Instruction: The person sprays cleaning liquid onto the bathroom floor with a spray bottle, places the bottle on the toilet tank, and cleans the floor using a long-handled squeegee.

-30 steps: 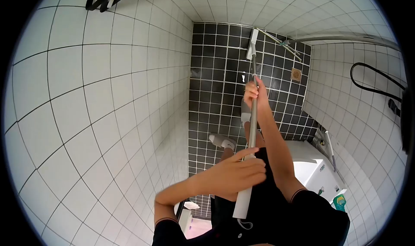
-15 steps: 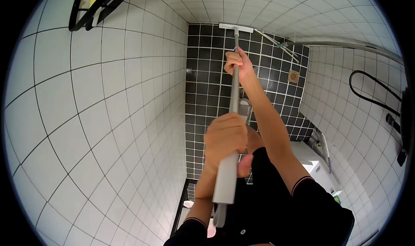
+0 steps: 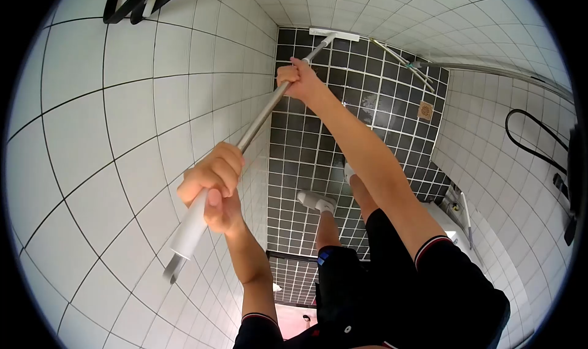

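Observation:
A long-handled floor squeegee (image 3: 260, 125) slants across the view, its wide white head (image 3: 334, 34) on the dark tiles against the far wall. My left hand (image 3: 214, 183) is wrapped around the upper pole, just above the white grip (image 3: 191, 226) with its hanging loop at the end. Further down the metal pole, my right hand (image 3: 297, 79) is closed around it, closer to the head. The grip end appears in front of the left tiled wall. The blade's lower edge is too small to make out.
Dark floor tiles (image 3: 294, 147) carry wet patches. My feet, in light slippers (image 3: 312, 200), stand on them. A square drain (image 3: 425, 110) lies at the right, near thin poles (image 3: 404, 64) by the far wall. A black hose (image 3: 533, 134) hangs right; a black rack (image 3: 141, 0) is upper left.
My left hand and the grip end have swung left, tilting the pole. My right hand has shifted left too. The head stays by the far wall, and my slippers have come into view.

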Tool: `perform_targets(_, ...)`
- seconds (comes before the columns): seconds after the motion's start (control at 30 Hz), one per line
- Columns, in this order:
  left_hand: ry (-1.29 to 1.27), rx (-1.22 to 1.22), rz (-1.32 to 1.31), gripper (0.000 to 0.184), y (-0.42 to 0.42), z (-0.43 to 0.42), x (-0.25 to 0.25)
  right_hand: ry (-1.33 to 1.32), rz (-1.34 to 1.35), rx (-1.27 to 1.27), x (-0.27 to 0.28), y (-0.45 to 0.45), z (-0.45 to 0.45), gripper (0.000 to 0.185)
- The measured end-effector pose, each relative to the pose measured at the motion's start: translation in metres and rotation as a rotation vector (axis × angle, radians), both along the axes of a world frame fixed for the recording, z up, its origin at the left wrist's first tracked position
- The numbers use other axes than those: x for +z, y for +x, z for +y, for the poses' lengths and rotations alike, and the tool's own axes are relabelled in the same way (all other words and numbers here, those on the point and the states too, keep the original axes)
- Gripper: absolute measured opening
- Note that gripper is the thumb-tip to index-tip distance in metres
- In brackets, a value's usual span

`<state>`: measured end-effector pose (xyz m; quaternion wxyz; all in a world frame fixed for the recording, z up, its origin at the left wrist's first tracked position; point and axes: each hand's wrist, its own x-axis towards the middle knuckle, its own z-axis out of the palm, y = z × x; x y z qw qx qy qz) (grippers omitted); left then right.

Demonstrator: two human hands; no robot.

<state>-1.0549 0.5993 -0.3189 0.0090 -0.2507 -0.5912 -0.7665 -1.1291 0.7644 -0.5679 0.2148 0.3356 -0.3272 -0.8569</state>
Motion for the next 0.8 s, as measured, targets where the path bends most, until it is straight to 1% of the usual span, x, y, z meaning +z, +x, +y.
perform_targets(0.13,-0.059,0.008,0.043,0.026,0.002,-0.017,0.002,0.0,-0.031,0.016,0.007,-0.01,-0.028,0.052)
perform_targets(0.2,-0.067,0.008,0.041,0.025,0.0,-0.023,0.001,0.065,-0.055,0.042,0.012,-0.016,-0.036,0.052)
perform_targets(0.27,-0.067,-0.003,0.048,0.024,-0.003,-0.028,0.001,0.042,-0.058,0.064,0.009,-0.02,-0.042,0.052)
perform_targets(0.33,-0.076,0.02,0.048,0.017,-0.001,-0.033,-0.002,0.046,-0.078,0.098,0.007,-0.023,-0.05,0.051)
perform_targets(0.4,-0.09,0.037,0.042,0.017,0.002,-0.038,-0.004,0.006,-0.087,0.112,0.005,-0.024,-0.058,0.05)
perform_targets(0.5,-0.083,0.053,0.046,0.018,0.003,-0.037,-0.004,0.052,-0.136,0.11,0.009,-0.027,-0.061,0.049)
perform_targets(0.6,-0.112,0.038,0.057,0.019,0.012,-0.015,0.0,0.034,-0.161,0.083,0.009,-0.019,-0.049,0.048)
perform_targets(0.67,-0.11,0.043,0.056,0.03,0.027,0.012,0.001,0.063,-0.205,0.019,0.008,0.004,-0.029,0.047)
perform_targets(0.7,-0.116,0.086,0.04,0.032,0.039,0.027,0.001,0.069,-0.206,0.014,0.008,0.015,-0.02,0.047)
perform_targets(0.73,-0.121,0.047,0.086,0.035,0.051,0.04,-0.004,0.056,-0.194,-0.01,0.005,0.026,-0.012,0.047)
perform_targets(0.8,-0.151,0.09,0.071,0.04,0.076,0.065,-0.007,0.05,-0.182,-0.046,-0.002,0.046,0.006,0.048)
